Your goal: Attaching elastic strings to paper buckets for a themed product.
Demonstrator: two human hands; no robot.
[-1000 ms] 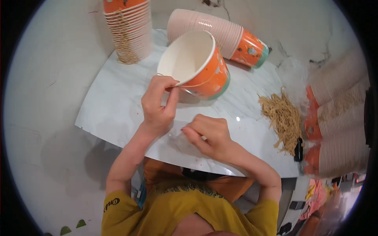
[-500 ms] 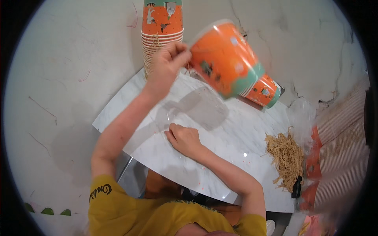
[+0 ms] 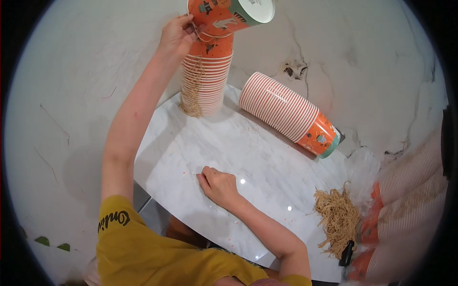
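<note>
My left hand (image 3: pixel 177 38) is raised at the top, fingers pinched at the rim of an orange and green paper cup (image 3: pixel 217 19) with printed animals. The cup is tilted, its white base facing right, and a thin tan cord loop hangs across it by my fingers. Behind and below it stands a tall stack of nested paper cups (image 3: pixel 205 86), rims downward, with tan cords hanging along its left side. My right hand (image 3: pixel 218 186) rests curled on the white marbled table (image 3: pixel 248 157); whatever its fingers may hold is hidden.
Another stack of nested cups (image 3: pixel 281 107) lies on its side at the table's far edge. To the right are a heap of tan cords (image 3: pixel 336 219), a black object (image 3: pixel 347 253), clear plastic (image 3: pixel 362 174) and several more cup stacks (image 3: pixel 412 209).
My left hand has carried the paper cup up and left, from above the lying stack to above the upright one. My right hand stays curled on the table. The whole view has shifted slightly.
</note>
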